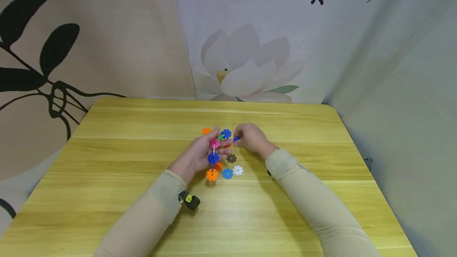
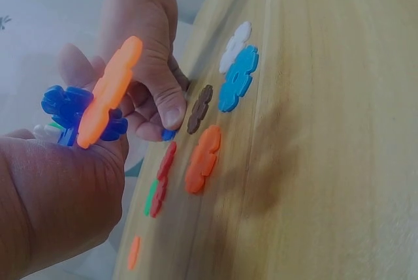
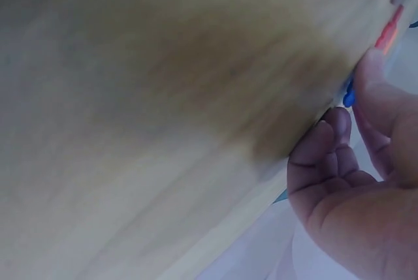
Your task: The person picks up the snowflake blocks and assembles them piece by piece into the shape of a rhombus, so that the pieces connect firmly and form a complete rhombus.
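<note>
A chain of joined notched discs lies across my left hand (image 1: 200, 154): a pink disc (image 1: 215, 143), a blue disc (image 1: 213, 158) and an orange disc (image 1: 212, 175), with a green piece (image 1: 221, 137) at its far end. The left fingers extend under the chain. To its right, my right hand (image 1: 251, 138) pinches a blue disc (image 1: 237, 139) between thumb and fingers, close to the tabletop. In the left wrist view the chain's orange disc (image 2: 111, 91) stands on edge beside blue pieces (image 2: 68, 105).
Loose discs lie around the hands: brown (image 1: 231, 158), white (image 1: 237, 170), light blue (image 1: 227, 173), blue (image 1: 226, 133) and orange (image 1: 206, 131). Red, green and orange ones show under the left hand. A printed curtain (image 1: 143, 31) hangs behind the wooden table (image 1: 125, 162).
</note>
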Demonstrator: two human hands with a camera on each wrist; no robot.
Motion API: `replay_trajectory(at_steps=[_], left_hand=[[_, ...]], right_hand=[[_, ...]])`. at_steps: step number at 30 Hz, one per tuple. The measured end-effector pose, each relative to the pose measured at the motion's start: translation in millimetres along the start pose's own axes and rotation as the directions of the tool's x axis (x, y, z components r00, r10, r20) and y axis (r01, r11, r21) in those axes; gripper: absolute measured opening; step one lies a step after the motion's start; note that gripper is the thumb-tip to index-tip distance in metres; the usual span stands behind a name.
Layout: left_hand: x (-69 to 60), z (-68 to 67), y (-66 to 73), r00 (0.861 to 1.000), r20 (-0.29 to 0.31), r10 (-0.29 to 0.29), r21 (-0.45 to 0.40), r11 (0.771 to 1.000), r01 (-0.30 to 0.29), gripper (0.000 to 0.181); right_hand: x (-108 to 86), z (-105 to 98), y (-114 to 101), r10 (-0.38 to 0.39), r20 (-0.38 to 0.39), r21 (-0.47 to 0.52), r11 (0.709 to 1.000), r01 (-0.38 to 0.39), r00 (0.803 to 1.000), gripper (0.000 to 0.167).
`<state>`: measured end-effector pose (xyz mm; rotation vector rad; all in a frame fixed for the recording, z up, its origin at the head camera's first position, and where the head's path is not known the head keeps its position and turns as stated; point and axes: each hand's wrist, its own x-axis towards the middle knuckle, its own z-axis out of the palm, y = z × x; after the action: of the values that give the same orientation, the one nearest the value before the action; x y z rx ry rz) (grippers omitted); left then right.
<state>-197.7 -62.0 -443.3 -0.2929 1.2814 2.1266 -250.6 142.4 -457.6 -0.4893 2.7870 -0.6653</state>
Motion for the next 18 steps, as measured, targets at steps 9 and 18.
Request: replay_trajectory(at_steps=[9,18], left_hand=[[-1.2,-0.9,-1.7,1.0,-0.025,0.004,0.022,1.0,-0.004,0.039],[-1.9,-4.9,-0.8,1.0,-0.03,0.003,0.033,0.999,-0.002,0.041]], right_hand=[[0.9,5.3,5.8,0.011,-0.021,0.061,0.998,-0.009,1.0,0.02],[3.9,5.2,13.1,0.054,-0.011,0.117,0.992,-0.052,0.998,0.02]])
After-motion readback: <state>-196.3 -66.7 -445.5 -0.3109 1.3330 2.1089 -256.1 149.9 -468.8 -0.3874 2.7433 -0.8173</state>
